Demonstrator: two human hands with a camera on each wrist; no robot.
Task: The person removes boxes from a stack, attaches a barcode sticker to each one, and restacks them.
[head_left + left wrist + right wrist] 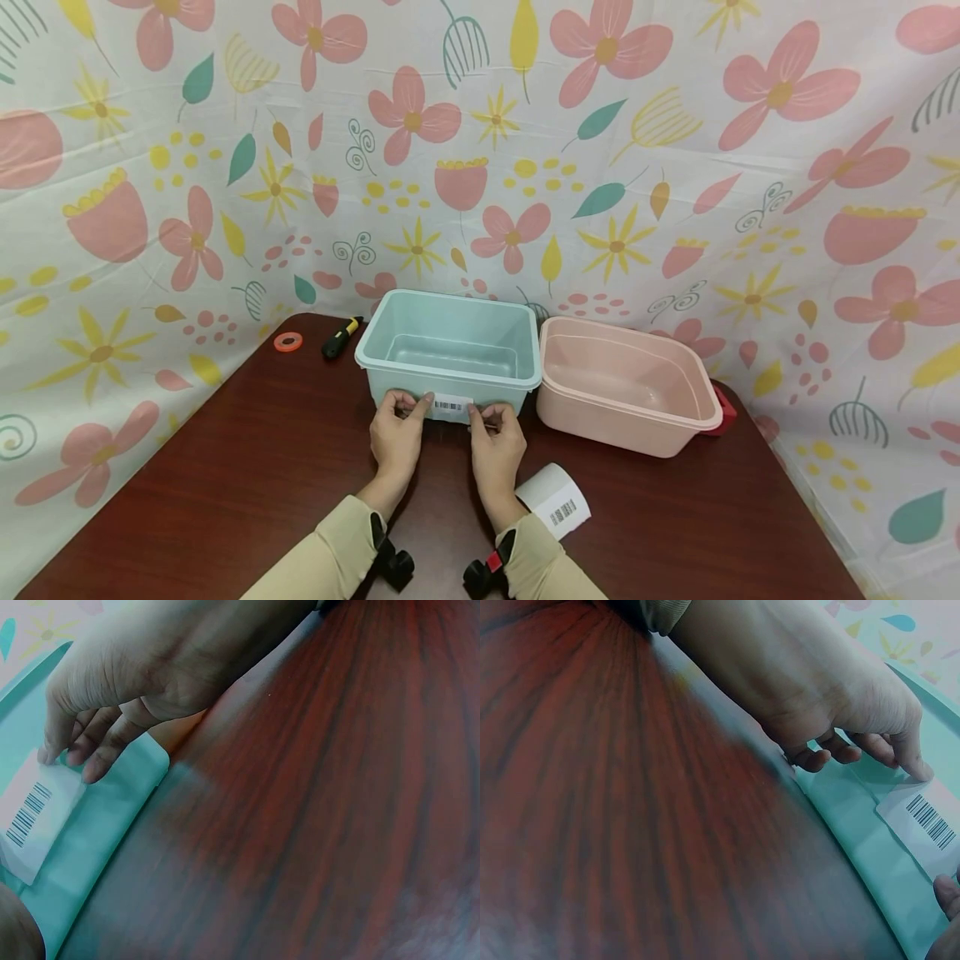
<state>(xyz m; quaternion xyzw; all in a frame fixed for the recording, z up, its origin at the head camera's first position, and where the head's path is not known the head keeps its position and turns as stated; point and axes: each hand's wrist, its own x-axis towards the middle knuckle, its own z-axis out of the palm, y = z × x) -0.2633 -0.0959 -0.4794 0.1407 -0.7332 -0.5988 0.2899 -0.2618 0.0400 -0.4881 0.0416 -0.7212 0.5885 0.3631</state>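
A white barcode label (450, 406) lies against the front wall of a light blue plastic bin (453, 375). My left hand (397, 437) pinches the label's left end, thumb tip at its edge and the other fingers curled. At the opposite end, my right hand (497, 450) pinches the label in the same way. Up close in the left wrist view, the label (28, 817) shows its black bars facing outward, flat along the bin's wall. The right wrist view has the thumb pressed at the label's (928, 823) upper corner.
Right of the blue bin stands a pink bin (615, 417), with a red object (722, 414) partly hidden behind it. A roll of labels (555, 500) lies by the right wrist. Back left are an orange tape roll (288, 342) and a black-and-yellow cutter (341, 339). Floral cloth (480, 242) hangs behind the table.
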